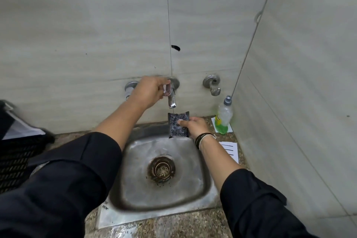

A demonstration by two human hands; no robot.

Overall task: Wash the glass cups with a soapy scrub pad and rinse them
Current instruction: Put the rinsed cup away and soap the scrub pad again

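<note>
Both hands engaged, pad-wetting step judged in hand. Left hand gripping tap handle; right hand pinching scrub pad under spout, over sink. Thin water stream falling. Glass cups not showing. Next: fetching cup, possibly adding soap from bottle.

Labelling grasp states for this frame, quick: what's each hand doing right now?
Left hand: fingers curled round the tap handle, gripping it.
Right hand: holding the dark scrub pad under the tap spout, thumb on top.
</note>
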